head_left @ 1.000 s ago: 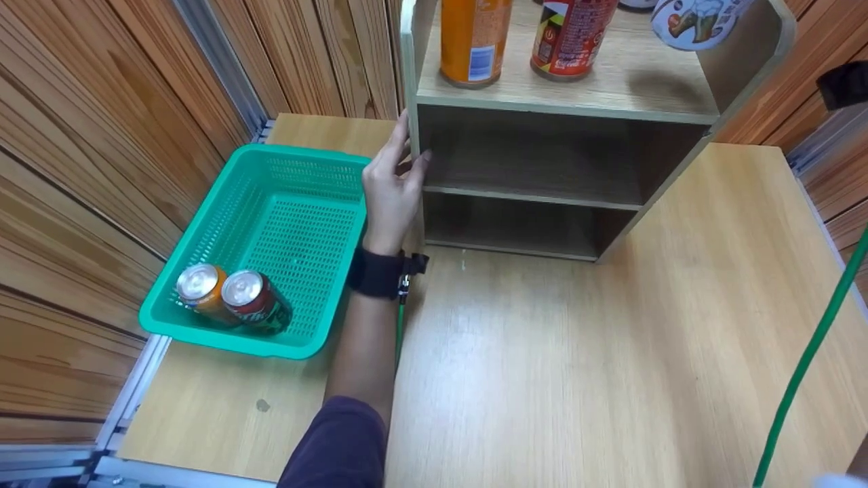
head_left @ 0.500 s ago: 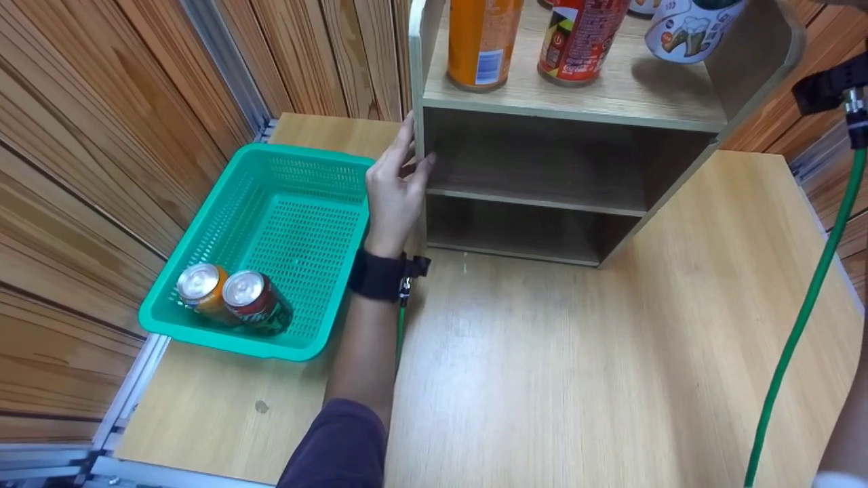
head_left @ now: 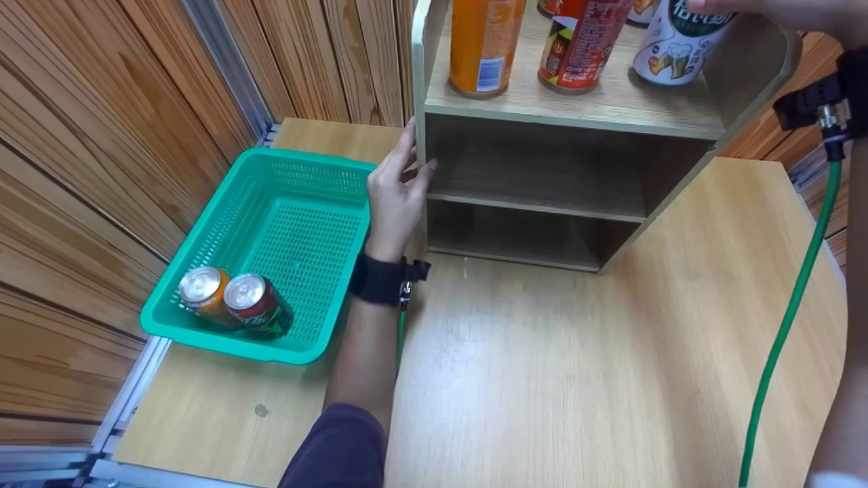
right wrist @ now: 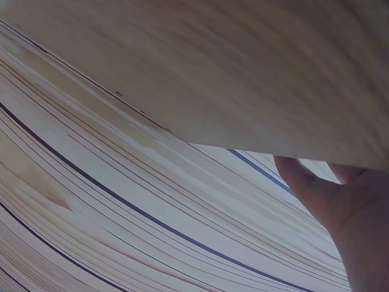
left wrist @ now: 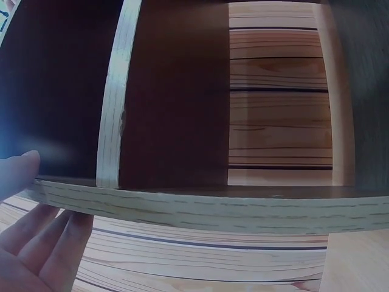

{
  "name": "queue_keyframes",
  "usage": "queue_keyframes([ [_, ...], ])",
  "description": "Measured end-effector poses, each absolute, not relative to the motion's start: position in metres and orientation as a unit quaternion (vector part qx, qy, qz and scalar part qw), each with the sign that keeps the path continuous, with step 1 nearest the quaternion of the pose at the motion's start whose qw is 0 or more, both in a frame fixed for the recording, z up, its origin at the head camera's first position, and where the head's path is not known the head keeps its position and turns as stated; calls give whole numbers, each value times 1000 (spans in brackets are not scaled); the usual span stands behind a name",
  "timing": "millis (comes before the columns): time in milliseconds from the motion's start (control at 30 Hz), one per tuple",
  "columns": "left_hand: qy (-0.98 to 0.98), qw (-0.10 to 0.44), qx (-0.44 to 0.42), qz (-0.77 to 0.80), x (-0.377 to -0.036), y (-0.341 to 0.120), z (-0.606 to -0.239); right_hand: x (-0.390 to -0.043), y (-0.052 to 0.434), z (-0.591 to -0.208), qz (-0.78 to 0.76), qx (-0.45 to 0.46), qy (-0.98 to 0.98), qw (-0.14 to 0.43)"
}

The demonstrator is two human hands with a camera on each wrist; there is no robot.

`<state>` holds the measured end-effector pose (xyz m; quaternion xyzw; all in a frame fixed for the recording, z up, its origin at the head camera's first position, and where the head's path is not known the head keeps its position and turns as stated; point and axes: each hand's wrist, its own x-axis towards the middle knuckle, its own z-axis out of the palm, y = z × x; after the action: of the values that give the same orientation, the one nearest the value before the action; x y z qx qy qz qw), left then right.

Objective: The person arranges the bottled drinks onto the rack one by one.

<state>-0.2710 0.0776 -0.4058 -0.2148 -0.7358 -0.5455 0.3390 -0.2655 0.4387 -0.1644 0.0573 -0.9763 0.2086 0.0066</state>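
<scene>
A small wooden shelf (head_left: 569,120) stands on the table. My left hand (head_left: 395,203) grips its left side panel. In the left wrist view, the thumb of that left hand (left wrist: 36,249) is inside the panel (left wrist: 200,212) and the fingers lie outside. At the top right, my right hand (head_left: 807,15) holds a white drink can (head_left: 678,51) by its upper part, slightly tilted. The can's base is at the top board; whether it touches is hard to tell. The right wrist view shows part of the right hand (right wrist: 364,219) behind the wooden panel (right wrist: 243,79); the can is hidden there.
An orange can (head_left: 485,44) and a red can (head_left: 584,44) stand on the top board, with more cans partly visible behind. A green basket (head_left: 352,271) left of the shelf holds an orange can (head_left: 205,291) and a dark red can (head_left: 254,301). A green cable (head_left: 786,339) hangs at right.
My right hand has come into view at the upper right. The white can has moved down towards the top board and become more upright. The left hand keeps its grip on the panel.
</scene>
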Motion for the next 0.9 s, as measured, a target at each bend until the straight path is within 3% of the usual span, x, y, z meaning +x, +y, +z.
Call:
queue_keyframes([
  [367, -734, 348, -230, -536, -272, 80, -405, -276, 455, -175, 211, 6, -977, 6],
  [900, -736, 357, -214, -534, -270, 72, -399, -271, 432, -171, 200, 37, -979, 14],
])
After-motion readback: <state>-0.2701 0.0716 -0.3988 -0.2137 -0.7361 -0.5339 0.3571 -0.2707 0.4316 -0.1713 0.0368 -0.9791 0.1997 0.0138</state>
